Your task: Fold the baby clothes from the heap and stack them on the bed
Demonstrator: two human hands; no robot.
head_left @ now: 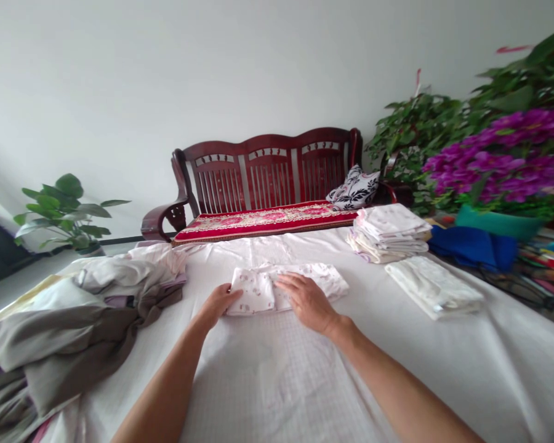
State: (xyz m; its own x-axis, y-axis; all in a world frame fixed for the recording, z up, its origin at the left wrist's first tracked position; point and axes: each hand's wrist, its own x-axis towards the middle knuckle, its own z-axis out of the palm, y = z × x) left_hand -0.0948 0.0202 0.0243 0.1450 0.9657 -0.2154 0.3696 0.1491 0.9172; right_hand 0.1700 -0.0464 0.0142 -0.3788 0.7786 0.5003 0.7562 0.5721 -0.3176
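A white garment point(253, 289) with a small scattered print lies folded into a long strip on the white sheet in front of me. Its exact kind cannot be made out. My left hand point(218, 306) closes on the strip's left edge, thumb toward the top and fingers at the side. Across the middle of the strip, my right hand point(310, 303) rests flat with its fingers stretched out, near a fold line. The strip's right part reaches past that hand and looks a little rumpled.
A loose pile of grey and white clothes point(69, 332) lies at left. At right are a stack of folded white clothes point(390, 234) and a single folded white piece point(434, 286). Beyond the white sheet point(268, 375) stands a wooden bench point(268, 175); purple flowers point(503, 154) are at right.
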